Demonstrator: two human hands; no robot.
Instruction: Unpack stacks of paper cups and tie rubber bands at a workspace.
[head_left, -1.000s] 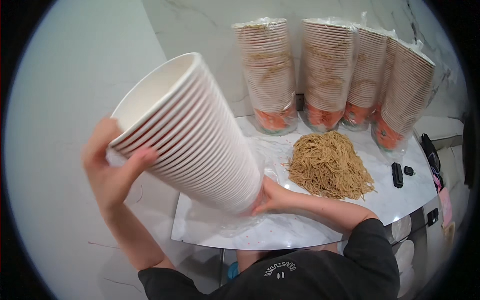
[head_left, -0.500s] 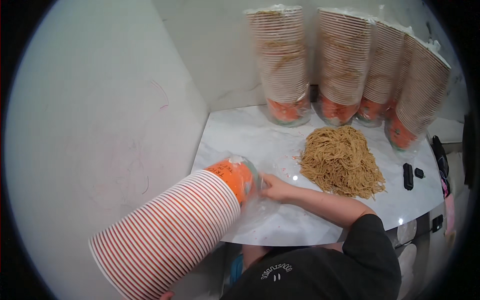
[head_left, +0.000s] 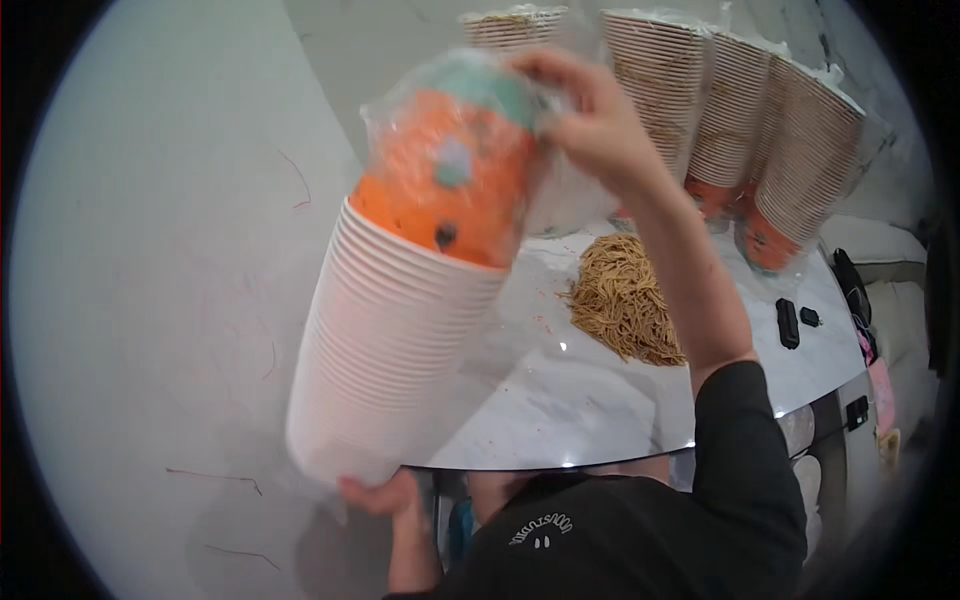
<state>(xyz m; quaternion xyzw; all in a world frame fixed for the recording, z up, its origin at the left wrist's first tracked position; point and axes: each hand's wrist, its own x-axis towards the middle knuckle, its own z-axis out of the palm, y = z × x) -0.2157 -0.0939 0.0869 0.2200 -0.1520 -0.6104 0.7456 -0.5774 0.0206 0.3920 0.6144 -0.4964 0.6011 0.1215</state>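
A tall stack of paper cups (head_left: 400, 340) leans in front of me, its orange and green end up and clear plastic film around that end. At the top, my right hand (head_left: 595, 115) grips the film and the green cup base, fingers bent over the edge. My left hand (head_left: 378, 494) is under the lower, white-rimmed end and bears it from below; some of its fingers are hidden behind the cups. The stack is held above the table's left side. Beyond it, partly covered by my right arm, lies a heap of tan strands (head_left: 622, 300) on the marbled white table (head_left: 540, 400).
Several wrapped cup stacks (head_left: 808, 165) stand along the table's far side, with tan strands on some. A black oblong object (head_left: 788, 324) and a small black piece (head_left: 810, 317) lie at the right. A pale wall (head_left: 180, 300) rises close on the left.
The cup stack has swung from a low slant to nearly upright, its orange end raised. My right hand has gone up with it; my left hand has come into fuller view underneath.
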